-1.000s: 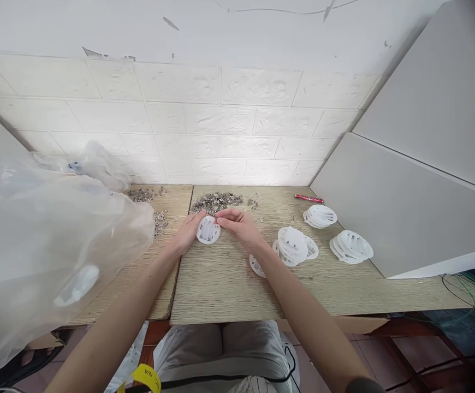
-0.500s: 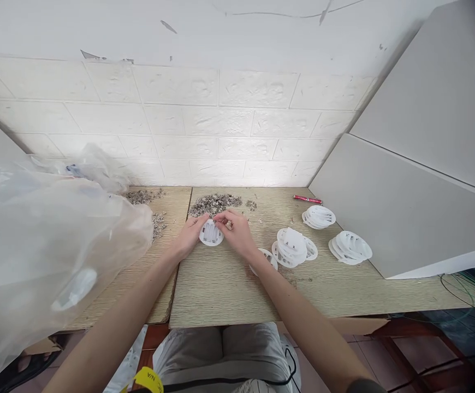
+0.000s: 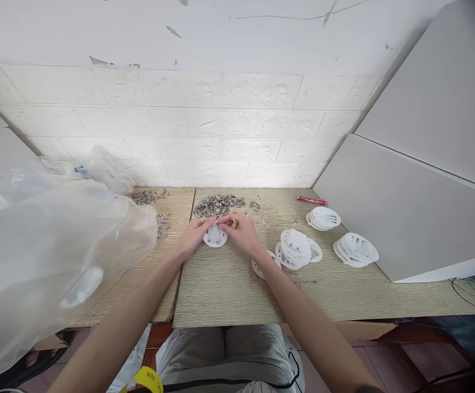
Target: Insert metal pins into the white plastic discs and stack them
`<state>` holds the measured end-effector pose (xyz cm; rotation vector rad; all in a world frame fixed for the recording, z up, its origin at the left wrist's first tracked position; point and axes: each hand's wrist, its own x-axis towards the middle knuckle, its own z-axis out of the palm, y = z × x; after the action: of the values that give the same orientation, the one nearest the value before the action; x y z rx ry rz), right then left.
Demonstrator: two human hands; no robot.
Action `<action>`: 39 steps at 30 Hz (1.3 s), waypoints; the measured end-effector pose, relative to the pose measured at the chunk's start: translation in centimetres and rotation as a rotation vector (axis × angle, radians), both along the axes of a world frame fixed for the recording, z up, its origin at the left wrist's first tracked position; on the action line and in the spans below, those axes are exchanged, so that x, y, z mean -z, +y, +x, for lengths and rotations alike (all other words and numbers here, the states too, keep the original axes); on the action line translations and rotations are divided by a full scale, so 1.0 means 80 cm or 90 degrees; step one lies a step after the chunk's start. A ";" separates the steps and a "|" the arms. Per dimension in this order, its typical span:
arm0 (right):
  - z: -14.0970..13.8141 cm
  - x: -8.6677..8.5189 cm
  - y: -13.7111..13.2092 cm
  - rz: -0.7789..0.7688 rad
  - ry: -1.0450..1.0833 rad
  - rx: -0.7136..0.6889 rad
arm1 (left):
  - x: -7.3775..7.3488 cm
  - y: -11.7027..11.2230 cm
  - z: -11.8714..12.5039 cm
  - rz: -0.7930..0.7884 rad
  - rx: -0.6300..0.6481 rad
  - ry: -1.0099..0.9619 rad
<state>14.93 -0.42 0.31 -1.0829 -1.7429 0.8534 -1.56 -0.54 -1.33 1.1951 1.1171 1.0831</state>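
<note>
A round white plastic battery holder (image 3: 215, 236) with long slots is between my hands, just in front of a pile of small metal contact pieces (image 3: 218, 205). My left hand (image 3: 194, 234) grips its left edge, thumb on top. At its upper right edge the fingertips of my right hand (image 3: 239, 230) are pinched together. Whatever small part they hold is too tiny to make out clearly. Another white disc (image 3: 261, 268) lies partly under my right forearm. To the right sits a stack of similar discs (image 3: 294, 248).
Two more disc stacks (image 3: 323, 218) (image 3: 356, 249) stand at the right by a grey panel (image 3: 417, 202). A red pen (image 3: 312, 200) lies near the wall. A large translucent plastic bag (image 3: 57, 240) covers the left side, beside more loose metal pieces (image 3: 162, 225).
The whole view has shifted slightly. My right fingertips have moved a little on the upper edge of the disc, and my left hand still holds it.
</note>
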 end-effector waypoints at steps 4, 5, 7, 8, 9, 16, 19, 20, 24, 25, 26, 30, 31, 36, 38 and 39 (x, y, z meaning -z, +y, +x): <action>0.000 0.000 0.000 0.052 -0.004 0.010 | -0.005 -0.002 0.001 -0.021 0.025 -0.102; 0.000 -0.001 0.000 0.064 0.000 0.014 | -0.007 -0.003 0.002 -0.035 0.050 -0.133; 0.001 -0.003 -0.001 0.079 0.018 0.018 | -0.011 -0.005 0.003 -0.058 0.092 -0.172; 0.001 -0.004 -0.001 0.078 0.035 0.015 | -0.012 -0.006 0.003 -0.059 0.098 -0.177; 0.001 -0.005 -0.001 0.068 0.060 0.006 | -0.013 -0.007 0.003 -0.055 0.090 -0.175; 0.005 -0.011 -0.001 -0.095 0.292 -0.078 | -0.017 -0.001 -0.004 0.039 -0.073 -0.158; 0.004 -0.013 -0.004 -0.114 0.303 -0.095 | -0.018 0.000 -0.006 0.103 -0.105 -0.161; 0.003 -0.014 -0.004 -0.116 0.301 -0.100 | -0.018 0.000 -0.006 0.125 -0.103 -0.149; 0.001 -0.014 -0.007 -0.091 0.283 -0.105 | -0.013 0.000 -0.006 0.225 -0.044 -0.050; 0.001 -0.014 -0.007 -0.085 0.278 -0.108 | -0.011 0.000 -0.006 0.254 -0.027 -0.023; 0.001 -0.014 -0.007 -0.081 0.275 -0.114 | -0.009 0.000 -0.005 0.284 -0.016 0.004; 0.001 -0.011 -0.006 -0.094 0.251 -0.154 | -0.004 0.000 -0.005 0.391 -0.017 0.094; 0.001 -0.010 -0.005 -0.095 0.242 -0.155 | -0.003 0.000 -0.005 0.420 -0.024 0.105; 0.002 -0.010 -0.006 -0.053 0.162 -0.116 | -0.007 -0.003 -0.005 0.590 -0.048 0.174; 0.003 -0.012 -0.008 -0.033 0.133 -0.099 | -0.008 -0.004 -0.005 0.633 -0.060 0.199; 0.004 -0.013 -0.009 -0.028 0.125 -0.092 | -0.009 -0.004 -0.005 0.646 -0.069 0.207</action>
<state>15.22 -1.11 1.37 -0.8766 -1.6577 1.0553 -2.00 -0.83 -0.65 2.1727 0.8607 1.6599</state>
